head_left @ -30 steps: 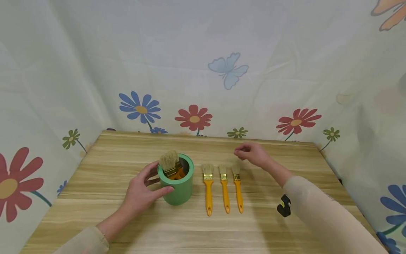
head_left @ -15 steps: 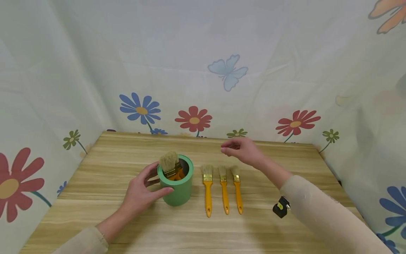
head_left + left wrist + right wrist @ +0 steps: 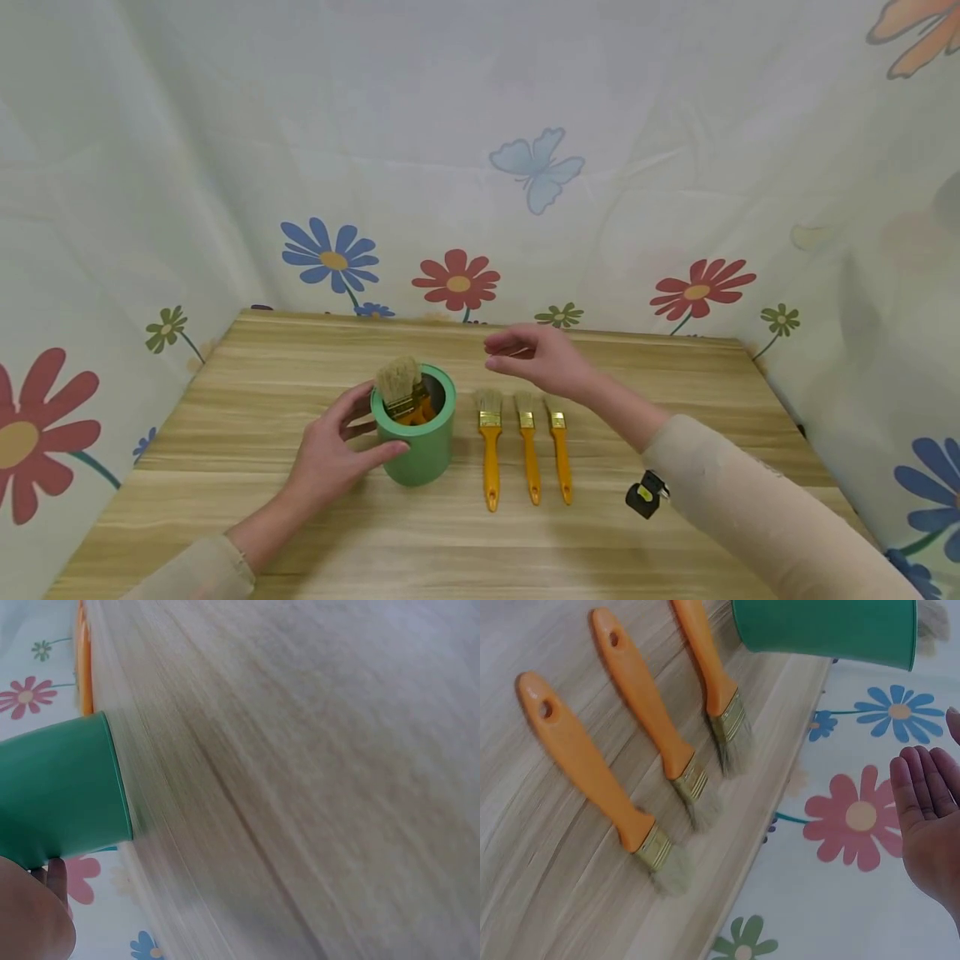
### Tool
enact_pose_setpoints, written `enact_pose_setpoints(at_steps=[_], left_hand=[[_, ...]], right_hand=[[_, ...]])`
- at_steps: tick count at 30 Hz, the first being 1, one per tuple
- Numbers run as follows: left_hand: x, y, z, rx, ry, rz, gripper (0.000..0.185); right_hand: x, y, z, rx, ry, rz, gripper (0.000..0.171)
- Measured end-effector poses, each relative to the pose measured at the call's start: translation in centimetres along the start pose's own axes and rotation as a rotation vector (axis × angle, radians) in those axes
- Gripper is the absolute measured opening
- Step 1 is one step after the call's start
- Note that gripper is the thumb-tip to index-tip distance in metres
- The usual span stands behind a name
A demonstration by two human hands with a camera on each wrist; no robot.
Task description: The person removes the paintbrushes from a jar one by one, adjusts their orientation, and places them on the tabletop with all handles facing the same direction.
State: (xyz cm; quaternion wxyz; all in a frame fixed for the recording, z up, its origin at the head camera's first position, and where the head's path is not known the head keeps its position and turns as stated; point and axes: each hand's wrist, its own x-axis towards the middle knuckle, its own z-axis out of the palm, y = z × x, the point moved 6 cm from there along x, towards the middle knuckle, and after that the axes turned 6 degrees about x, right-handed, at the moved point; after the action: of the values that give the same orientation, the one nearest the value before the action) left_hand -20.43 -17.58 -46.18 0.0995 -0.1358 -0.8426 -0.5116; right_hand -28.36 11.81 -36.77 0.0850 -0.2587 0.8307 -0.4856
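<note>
A green cup [image 3: 420, 446] stands on the wooden table [image 3: 262, 375] with several brushes [image 3: 401, 385] upright in it, bristles up. My left hand [image 3: 369, 427] grips the cup from its left side, thumb at the front; the left wrist view shows the cup [image 3: 60, 787] and my fingers [image 3: 56, 874]. Right of the cup lie three orange-handled brushes [image 3: 491, 450] [image 3: 529, 450] [image 3: 560, 450] side by side, bristles pointing away from me. My right hand [image 3: 498, 354] hovers above their bristle ends, fingers relaxed and holding nothing. The same brushes [image 3: 652, 712] and cup [image 3: 825, 626] appear in the right wrist view.
Flower-and-butterfly cloth [image 3: 457, 279] walls the table on the left, back and right. A small black camera [image 3: 643, 493] hangs at my right wrist. Bare wood [image 3: 450, 550] lies between me and the brushes.
My right hand has moved left, from above the rightmost brush to above the gap between the brushes and the cup, still holding nothing. The left hand and cup have not moved.
</note>
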Motion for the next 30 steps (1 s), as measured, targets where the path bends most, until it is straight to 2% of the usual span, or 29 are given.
enact_pose_setpoints(at_steps=[4, 11, 20, 30], left_hand=[[0.0, -0.1, 0.0, 0.004, 0.002, 0.005, 0.089], [-0.1, -0.2, -0.1, 0.005, 0.001, -0.003, 0.089], [-0.1, -0.3, -0.1, -0.002, -0.004, -0.003, 0.088], [0.0, -0.1, 0.0, -0.003, -0.005, 0.012, 0.087]], right_hand=[[0.5, -0.9, 1.1, 0.019, -0.011, -0.02, 0.039], [1.4, -2.3, 2.6, 0.029, -0.031, -0.111, 0.046], [2.4, -3.4, 4.5, -0.093, -0.064, -0.198, 0.051], [3.4, -4.1, 6.2, -0.129, -0.08, -0.223, 0.051]])
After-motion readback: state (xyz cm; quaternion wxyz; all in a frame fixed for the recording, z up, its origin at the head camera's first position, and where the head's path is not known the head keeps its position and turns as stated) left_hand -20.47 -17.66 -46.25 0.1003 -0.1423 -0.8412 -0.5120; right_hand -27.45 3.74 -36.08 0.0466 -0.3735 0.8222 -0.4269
